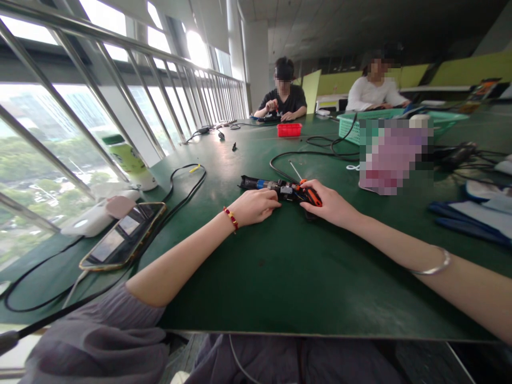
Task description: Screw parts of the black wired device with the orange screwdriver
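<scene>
A black tool-like device (285,191) with a blue band and a cable lies on the green table (280,277), in the middle of the view. My left hand (258,206) rests against its near side with the fingers curled; whether they grip it is hard to make out. My right hand (326,204) is wrapped round the orange and black handle of a screwdriver (312,195). The screwdriver's thin metal shaft points up and to the left, past the device. Its handle hides part of the device's right end.
A phone (123,234), a white device (90,218) and a green cup (130,162) are at the left. Farther back stand a red tray (289,129) and a teal basket (350,129). Blue-white gloves (476,213) lie right. Two people sit beyond; cables cross the table.
</scene>
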The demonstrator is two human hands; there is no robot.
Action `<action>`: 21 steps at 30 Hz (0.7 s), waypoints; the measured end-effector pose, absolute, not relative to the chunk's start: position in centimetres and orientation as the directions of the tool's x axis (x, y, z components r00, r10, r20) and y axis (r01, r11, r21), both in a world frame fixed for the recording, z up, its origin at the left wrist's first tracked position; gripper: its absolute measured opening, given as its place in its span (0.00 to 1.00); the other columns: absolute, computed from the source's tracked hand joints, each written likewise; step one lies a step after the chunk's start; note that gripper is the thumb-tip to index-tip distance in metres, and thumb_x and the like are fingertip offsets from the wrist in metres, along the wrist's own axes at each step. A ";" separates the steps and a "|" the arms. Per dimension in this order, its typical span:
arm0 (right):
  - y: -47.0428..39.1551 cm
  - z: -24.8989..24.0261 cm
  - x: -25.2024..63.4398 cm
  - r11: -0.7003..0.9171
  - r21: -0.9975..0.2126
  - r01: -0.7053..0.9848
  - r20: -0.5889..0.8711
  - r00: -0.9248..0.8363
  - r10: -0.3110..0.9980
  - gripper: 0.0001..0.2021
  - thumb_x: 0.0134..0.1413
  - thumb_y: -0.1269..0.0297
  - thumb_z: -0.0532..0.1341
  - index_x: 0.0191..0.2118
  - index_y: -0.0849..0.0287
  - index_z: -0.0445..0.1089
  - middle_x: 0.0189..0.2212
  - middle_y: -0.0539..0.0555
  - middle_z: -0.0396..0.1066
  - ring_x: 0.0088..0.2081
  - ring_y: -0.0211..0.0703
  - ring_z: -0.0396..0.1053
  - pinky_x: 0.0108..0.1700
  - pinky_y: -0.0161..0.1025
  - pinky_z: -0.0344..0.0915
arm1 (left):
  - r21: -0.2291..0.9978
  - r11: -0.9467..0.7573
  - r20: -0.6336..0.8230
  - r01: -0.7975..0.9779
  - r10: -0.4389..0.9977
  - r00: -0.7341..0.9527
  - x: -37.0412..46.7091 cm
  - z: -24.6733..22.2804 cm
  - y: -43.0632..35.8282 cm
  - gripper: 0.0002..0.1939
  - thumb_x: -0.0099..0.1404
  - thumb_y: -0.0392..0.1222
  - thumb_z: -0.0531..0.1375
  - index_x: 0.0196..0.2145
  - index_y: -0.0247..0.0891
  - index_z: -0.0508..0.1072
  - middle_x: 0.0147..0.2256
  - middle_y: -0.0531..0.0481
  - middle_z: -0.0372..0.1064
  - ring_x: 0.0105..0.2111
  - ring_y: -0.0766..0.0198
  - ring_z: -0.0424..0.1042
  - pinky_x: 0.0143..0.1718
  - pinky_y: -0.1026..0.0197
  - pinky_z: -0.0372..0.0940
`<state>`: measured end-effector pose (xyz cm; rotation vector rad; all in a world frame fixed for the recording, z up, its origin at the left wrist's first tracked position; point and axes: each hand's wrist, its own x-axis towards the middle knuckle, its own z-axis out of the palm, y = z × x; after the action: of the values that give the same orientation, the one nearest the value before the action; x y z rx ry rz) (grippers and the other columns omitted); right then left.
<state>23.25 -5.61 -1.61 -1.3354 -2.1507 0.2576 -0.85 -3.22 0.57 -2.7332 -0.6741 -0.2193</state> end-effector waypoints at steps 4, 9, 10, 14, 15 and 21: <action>-5.8 -1.5 23.2 0.493 -0.448 0.746 0.384 -0.337 0.860 0.20 0.49 0.58 0.58 0.49 0.57 0.59 0.46 0.57 0.67 0.42 0.49 0.69 0.46 0.46 0.64 | -0.262 -0.833 0.277 0.488 0.419 0.865 -0.7 0.1 -3.0 0.13 0.65 0.35 0.50 0.42 0.39 0.73 0.40 0.49 0.69 0.39 0.65 0.69 0.38 0.65 0.63; -5.9 -1.5 23.2 0.500 -0.475 0.724 0.393 -0.334 0.857 0.20 0.48 0.60 0.58 0.49 0.57 0.59 0.45 0.56 0.68 0.42 0.47 0.69 0.45 0.44 0.64 | -0.192 -0.828 0.415 0.526 0.417 0.809 -0.4 0.0 -3.1 0.12 0.67 0.38 0.49 0.38 0.38 0.72 0.38 0.48 0.69 0.38 0.64 0.68 0.39 0.64 0.62; -6.0 -1.5 23.3 0.505 -0.476 0.720 0.392 -0.340 0.855 0.21 0.48 0.60 0.59 0.49 0.56 0.59 0.46 0.56 0.68 0.42 0.48 0.69 0.46 0.44 0.64 | -0.166 -0.821 0.463 0.547 0.425 0.778 -0.4 0.0 -3.1 0.11 0.67 0.39 0.49 0.37 0.38 0.71 0.37 0.48 0.69 0.38 0.64 0.68 0.39 0.63 0.62; -6.7 -1.3 23.2 0.555 -0.455 0.696 0.389 -0.405 0.827 0.21 0.48 0.59 0.59 0.49 0.56 0.59 0.46 0.55 0.68 0.44 0.47 0.69 0.48 0.44 0.63 | -0.090 -0.792 0.620 0.604 0.430 0.656 -0.2 0.2 -3.5 0.10 0.67 0.42 0.52 0.36 0.38 0.71 0.36 0.49 0.69 0.37 0.64 0.68 0.39 0.62 0.61; -7.0 -1.2 23.1 0.575 -0.443 0.688 0.387 -0.432 0.815 0.21 0.48 0.59 0.59 0.49 0.56 0.59 0.46 0.55 0.68 0.44 0.47 0.69 0.48 0.44 0.63 | -0.086 -0.791 0.640 0.606 0.422 0.642 -0.1 0.2 -3.6 0.09 0.66 0.43 0.52 0.36 0.38 0.71 0.37 0.49 0.69 0.37 0.64 0.67 0.39 0.62 0.61; -8.0 -0.7 22.4 0.656 -0.365 0.661 0.385 -0.534 0.753 0.21 0.49 0.59 0.58 0.50 0.57 0.60 0.46 0.55 0.67 0.44 0.46 0.68 0.47 0.43 0.64 | -0.086 -0.790 0.647 0.607 0.419 0.637 0.0 0.0 -3.7 0.10 0.66 0.45 0.53 0.35 0.40 0.72 0.36 0.49 0.68 0.37 0.64 0.67 0.40 0.61 0.60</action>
<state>22.39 -7.95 -0.68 -1.0974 -2.3587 0.2380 0.02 -3.73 0.02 -2.5638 -0.8260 -0.9031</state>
